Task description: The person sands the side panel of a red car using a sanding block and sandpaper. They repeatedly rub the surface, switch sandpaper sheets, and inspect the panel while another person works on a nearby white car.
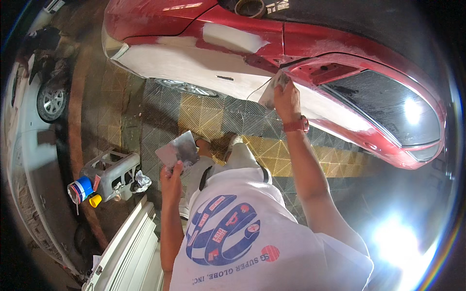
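My left hand [171, 178] grips the lower edge of a flat, squarish grey putty board [179, 151] with smeared patches on its face. It is held low over the floor, in front of my legs. My right hand [287, 99] reaches forward to the side of a red car [162, 22]. Its fingers are closed on a pale, flat putty spreader [268, 94], which lies against the car near the gap between fender and door. Whitish filler or primer covers the side panel [189, 63] there, and another pale patch [232, 39] lies above it.
A grey plastic stool [116, 167] stands at left with a blue-and-white can [80, 189], a yellow cup [95, 200] and crumpled foil [142, 181]. A white ridged panel [131, 247] is at lower left. Another car [34, 131] stands far left. A bright lamp [395, 242] glares lower right.
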`<control>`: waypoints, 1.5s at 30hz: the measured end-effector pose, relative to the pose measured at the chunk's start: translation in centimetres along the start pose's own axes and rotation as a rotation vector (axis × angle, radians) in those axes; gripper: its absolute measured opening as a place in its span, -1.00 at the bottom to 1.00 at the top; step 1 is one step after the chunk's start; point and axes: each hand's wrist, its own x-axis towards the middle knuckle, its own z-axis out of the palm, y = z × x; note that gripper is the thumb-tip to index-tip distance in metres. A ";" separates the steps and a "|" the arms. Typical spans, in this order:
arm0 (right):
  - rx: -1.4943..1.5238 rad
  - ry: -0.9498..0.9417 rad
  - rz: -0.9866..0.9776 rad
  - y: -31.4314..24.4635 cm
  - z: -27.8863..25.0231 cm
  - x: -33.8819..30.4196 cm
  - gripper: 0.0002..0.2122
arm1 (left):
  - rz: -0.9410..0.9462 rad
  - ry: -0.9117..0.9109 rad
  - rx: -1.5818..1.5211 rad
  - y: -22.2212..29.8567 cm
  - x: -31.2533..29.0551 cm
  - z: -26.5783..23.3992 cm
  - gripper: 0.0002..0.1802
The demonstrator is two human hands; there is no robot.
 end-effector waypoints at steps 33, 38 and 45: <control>0.064 0.083 0.367 3.8 15.8 -5.2 -0.72 | 0.026 0.091 -0.085 1.4 -2.2 0.2 -0.54; 0.089 0.093 0.299 1.8 11.3 -5.1 -0.70 | 0.077 0.079 -0.133 0.9 -2.2 0.8 -0.52; 0.064 0.239 -0.006 -0.9 2.8 -3.4 -0.71 | -0.004 0.058 -0.172 -0.1 -1.9 2.0 -0.49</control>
